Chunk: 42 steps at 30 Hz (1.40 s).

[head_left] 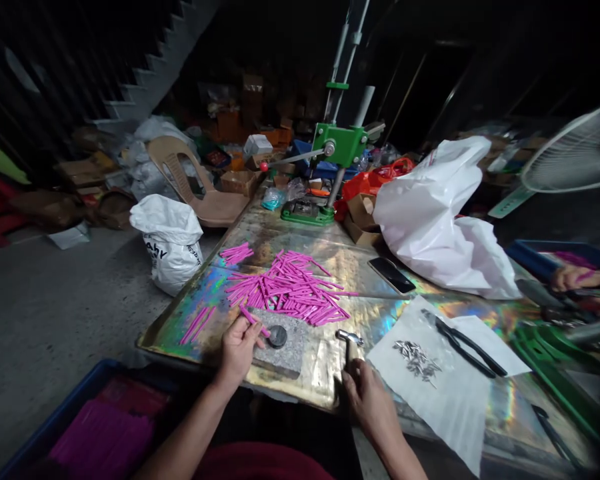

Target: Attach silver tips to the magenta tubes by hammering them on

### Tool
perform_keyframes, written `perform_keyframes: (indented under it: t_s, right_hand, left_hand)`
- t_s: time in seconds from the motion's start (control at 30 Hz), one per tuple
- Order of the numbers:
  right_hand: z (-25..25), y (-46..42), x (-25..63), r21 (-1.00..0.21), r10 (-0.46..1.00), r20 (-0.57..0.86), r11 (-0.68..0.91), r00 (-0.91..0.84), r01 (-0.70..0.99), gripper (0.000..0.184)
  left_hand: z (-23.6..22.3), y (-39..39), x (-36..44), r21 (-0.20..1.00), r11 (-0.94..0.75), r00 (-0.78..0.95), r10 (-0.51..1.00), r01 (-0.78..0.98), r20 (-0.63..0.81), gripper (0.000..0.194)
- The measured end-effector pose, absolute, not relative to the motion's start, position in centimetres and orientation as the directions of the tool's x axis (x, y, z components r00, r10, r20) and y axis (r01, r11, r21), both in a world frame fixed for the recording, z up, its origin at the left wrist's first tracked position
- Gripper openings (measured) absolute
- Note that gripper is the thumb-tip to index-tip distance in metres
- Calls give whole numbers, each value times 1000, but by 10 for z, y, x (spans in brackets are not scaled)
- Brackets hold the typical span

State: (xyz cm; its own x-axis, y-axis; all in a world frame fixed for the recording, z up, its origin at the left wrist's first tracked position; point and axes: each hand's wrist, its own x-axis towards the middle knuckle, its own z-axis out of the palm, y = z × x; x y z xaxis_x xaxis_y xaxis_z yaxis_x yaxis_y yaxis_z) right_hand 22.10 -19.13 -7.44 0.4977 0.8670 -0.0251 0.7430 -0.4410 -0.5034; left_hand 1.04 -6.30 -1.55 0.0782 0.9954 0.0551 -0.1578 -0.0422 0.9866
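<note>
My left hand [239,347] pinches one thin pink stick [253,321], its lower end beside a round dark disc [278,337] on a grey stone block [293,353]. At the table's front edge, my right hand [373,399] is closed around the handle of a small hammer [349,338], whose metal head lies close to the tabletop. Beyond the block spreads a pile of pink sticks [295,287], with a few loose ones [198,325] to the left. Small pointed metal pieces [415,360] lie on white paper [447,407] right of the hammer.
Black-handled pliers [473,347] rest across the paper. Behind it are a phone [392,275] and a large white bag [425,220]. A green lever press [337,147] stands at the table's far end. Another person's hand [573,277] shows at right, near a blue tray [530,257].
</note>
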Motion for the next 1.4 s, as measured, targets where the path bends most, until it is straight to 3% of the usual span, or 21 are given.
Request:
perform_keyframes:
  t_s: [0.2,0.7,0.83,0.93,1.07,1.17,1.27,1.4]
  right_hand:
    - [-70,-188,216,-340,861,-154,-507,485,792,37]
    - [-70,-190,215,-327,836,-188,-548,515,770,49]
    - [-66,-186,227,-523,764,-261,-625,590,579,49]
    - [-61,-188,238,-686,725,-337,-626,600,371,36]
    - [-48,-195,233,-883,737,-428,-464,523,-69,22]
    - [-32,-198,218,-893,782,-438,-322,442,-315,28]
    - [-15,-199,204,-901,845,-399,-289,357,-324,39]
    - [7,-199,194,-964,888,-255,-205,382,-168,61]
  left_hand:
    - [-23,-61,15,988,-93,67,993,-123,102,11]
    - [-32,-63,14,972,-220,140,968,85,207,10]
    - [-36,-61,12,937,-297,196,945,184,261,12]
    - [-36,-59,11,884,-392,259,908,256,328,13]
    - [-31,-57,9,762,-566,390,809,315,439,15]
    - [-22,-57,9,671,-660,457,738,338,495,17]
    - [-15,-57,10,600,-721,491,685,347,539,19]
    - [-13,-56,11,549,-753,511,653,362,559,23]
